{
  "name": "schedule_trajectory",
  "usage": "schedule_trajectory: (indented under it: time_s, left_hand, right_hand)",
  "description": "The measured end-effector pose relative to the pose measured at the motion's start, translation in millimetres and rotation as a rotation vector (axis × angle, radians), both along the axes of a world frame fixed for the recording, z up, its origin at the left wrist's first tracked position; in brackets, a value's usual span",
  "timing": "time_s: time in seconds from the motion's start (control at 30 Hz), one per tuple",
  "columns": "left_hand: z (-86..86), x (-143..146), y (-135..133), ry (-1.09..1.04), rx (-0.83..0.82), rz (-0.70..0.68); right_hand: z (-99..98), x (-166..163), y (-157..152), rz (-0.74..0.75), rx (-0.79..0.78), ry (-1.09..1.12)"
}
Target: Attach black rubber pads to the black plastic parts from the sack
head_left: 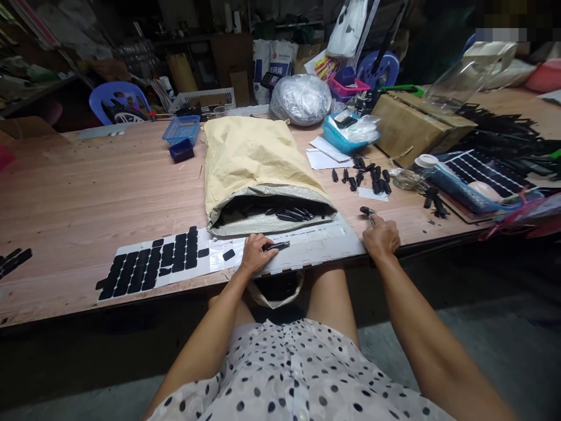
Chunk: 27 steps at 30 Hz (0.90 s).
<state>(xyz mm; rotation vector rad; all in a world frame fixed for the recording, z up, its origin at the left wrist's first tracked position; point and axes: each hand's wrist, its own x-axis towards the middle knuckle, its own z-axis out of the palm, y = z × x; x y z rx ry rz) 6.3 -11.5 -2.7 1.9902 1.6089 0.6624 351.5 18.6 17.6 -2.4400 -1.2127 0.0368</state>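
My left hand point(255, 252) rests on a white backing sheet point(315, 242) at the table's front edge, its fingers closed on a thin black pen-like part point(278, 245). My right hand point(380, 237) is closed on a small metal tool point(368, 214) near the sheet's right end. Black rectangular stickers point(151, 264) cover the sheet's left part. A tan paper sack point(256, 169) lies open toward me just behind the sheet, with several black parts point(289, 213) inside its mouth.
Loose black parts point(366, 175) lie right of the sack. Behind them are a cardboard box point(414, 126), a blue tray point(344, 134) and white papers point(326, 155). A blue basket point(182, 128) stands at the back left. Black grids point(486, 166) fill the right end.
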Motion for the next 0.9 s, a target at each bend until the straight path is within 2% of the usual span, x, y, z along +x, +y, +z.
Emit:
schedule_trajectory:
  time_s: [0.07, 0.23, 0.33, 0.43, 0.5, 0.53, 0.67, 0.77, 0.9]
  left_hand:
    - [-1.0, -1, 1, 0.010, 0.009, -0.001]
    - [1.2, -6, -2, 0.044, 0.095, -0.014]
    - [-1.9, -8, -25, 0.012, 0.246, -0.049]
    - [-16.7, -10, -63, -0.037, 0.302, -0.257]
    - [-30.9, -11, -87, -0.012, 0.254, -0.371]
    - [-38.0, -11, -96, 0.018, 0.211, -0.375]
    - [-57.4, -10, -111, 0.218, -0.021, -0.179]
    - [-57.6, -8, -110, 0.366, -0.199, -0.089]
    - [-44.2, -8, -110, 0.463, -0.357, -0.078]
  right_hand:
    - [-7.6, 3, 6, 0.012, -0.020, -0.021]
    - [-23.6, -8, 9, 0.058, 0.082, -0.132]
    - [-24.9, -13, 9, 0.069, 0.092, -0.163]
    - [-24.6, -15, 9, 0.076, 0.091, -0.173]
    - [-25.5, -14, 9, 0.073, 0.091, -0.177]
    - [-26.3, -13, 9, 0.071, 0.090, -0.180]
    - [-29.7, -12, 10, 0.071, 0.105, -0.201]
    - [-31.1, -11, 11, 0.069, 0.117, -0.211]
    - [-31.9, -11, 11, 0.064, 0.104, -0.212]
